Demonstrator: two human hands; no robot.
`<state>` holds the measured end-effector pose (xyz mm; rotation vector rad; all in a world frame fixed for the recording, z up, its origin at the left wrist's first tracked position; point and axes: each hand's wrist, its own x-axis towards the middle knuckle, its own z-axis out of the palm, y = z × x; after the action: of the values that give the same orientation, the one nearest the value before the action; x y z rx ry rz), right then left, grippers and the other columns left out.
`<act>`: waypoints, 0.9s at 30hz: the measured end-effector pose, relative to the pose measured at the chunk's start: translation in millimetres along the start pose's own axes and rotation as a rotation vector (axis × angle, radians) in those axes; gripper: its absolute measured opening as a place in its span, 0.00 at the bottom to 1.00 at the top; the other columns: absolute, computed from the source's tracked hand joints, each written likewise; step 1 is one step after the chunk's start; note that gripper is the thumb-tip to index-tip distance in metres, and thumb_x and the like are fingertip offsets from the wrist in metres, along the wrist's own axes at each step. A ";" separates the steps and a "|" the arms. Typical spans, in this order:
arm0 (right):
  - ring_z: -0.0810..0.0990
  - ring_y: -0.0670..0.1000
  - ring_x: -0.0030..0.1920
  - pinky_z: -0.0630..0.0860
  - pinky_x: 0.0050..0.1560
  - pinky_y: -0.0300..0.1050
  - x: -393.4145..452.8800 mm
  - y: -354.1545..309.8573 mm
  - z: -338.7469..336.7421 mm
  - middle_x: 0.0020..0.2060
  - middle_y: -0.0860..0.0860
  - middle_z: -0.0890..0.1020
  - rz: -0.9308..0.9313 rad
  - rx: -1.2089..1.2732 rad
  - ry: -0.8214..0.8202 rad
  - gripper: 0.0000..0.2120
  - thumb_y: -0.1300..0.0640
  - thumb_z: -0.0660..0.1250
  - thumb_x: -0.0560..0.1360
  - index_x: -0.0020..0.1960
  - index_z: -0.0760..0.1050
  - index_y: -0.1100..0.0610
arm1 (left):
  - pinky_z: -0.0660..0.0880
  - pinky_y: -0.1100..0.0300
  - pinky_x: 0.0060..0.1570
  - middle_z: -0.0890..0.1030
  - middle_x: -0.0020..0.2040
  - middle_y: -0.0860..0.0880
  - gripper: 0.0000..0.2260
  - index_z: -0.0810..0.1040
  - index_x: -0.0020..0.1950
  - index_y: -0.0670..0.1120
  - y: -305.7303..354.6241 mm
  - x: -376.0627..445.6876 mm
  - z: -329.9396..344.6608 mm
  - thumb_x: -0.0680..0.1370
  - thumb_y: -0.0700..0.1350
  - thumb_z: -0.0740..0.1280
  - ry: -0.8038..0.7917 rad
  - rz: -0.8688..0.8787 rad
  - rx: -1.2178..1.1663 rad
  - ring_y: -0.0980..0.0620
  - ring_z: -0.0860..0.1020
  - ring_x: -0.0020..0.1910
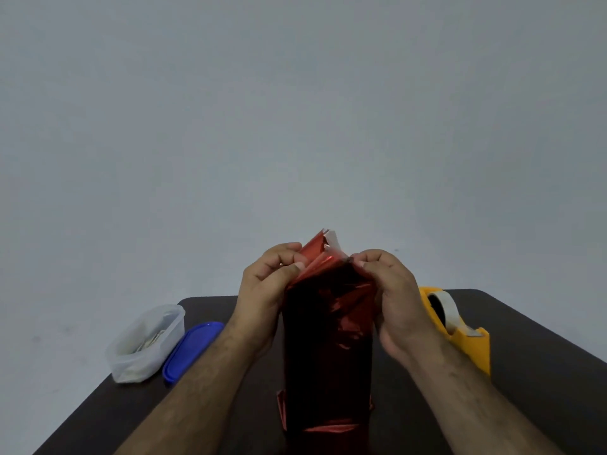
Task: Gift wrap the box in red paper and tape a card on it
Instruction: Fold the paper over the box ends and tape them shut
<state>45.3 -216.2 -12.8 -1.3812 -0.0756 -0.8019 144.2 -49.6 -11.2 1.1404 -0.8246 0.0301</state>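
Note:
A tall box wrapped in shiny red paper (328, 339) stands upright on the dark table (542, 372), right in front of me. My left hand (266, 290) pinches the paper's upper left flap between thumb and fingers. My right hand (391, 290) pinches the upper right side of the same top end. Between the two hands a loose red flap with a white underside (323, 244) sticks up above the box. The box itself is hidden under the paper. No card is recognisable.
A yellow tape dispenser (460, 326) with a white tape roll stands to the right of my right wrist. At the table's left edge sit a clear plastic container (144, 343) with small items inside and its blue lid (192, 349) beside it.

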 end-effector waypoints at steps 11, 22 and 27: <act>0.85 0.59 0.56 0.80 0.59 0.57 -2.2 -12.4 -8.4 0.56 0.60 0.86 0.057 -0.030 -0.189 0.13 0.54 0.72 0.73 0.57 0.85 0.55 | 0.74 0.47 0.71 0.82 0.65 0.56 0.16 0.91 0.45 0.54 31.6 -13.5 -8.1 0.62 0.59 0.85 0.123 0.121 0.297 0.60 0.77 0.69; 0.87 0.56 0.58 0.82 0.49 0.45 -11.2 -30.7 -8.6 0.58 0.53 0.86 0.030 -0.119 -0.304 0.18 0.54 0.77 0.72 0.61 0.84 0.54 | 0.71 0.47 0.75 0.79 0.67 0.64 0.21 0.91 0.49 0.59 69.7 -15.2 -9.8 0.59 0.64 0.83 -0.124 -0.049 0.485 0.67 0.74 0.69; 0.86 0.53 0.61 0.81 0.56 0.43 -16.5 -28.8 -9.6 0.59 0.53 0.87 -0.013 -0.110 -0.303 0.20 0.55 0.78 0.71 0.63 0.84 0.55 | 0.75 0.60 0.66 0.83 0.62 0.64 0.21 0.91 0.52 0.57 80.2 -16.2 2.4 0.60 0.56 0.87 -0.307 -0.063 0.503 0.67 0.79 0.63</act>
<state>13.6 -216.4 1.0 -1.6001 -0.2801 -0.6091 97.7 -9.4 42.9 1.6727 -1.0881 0.0107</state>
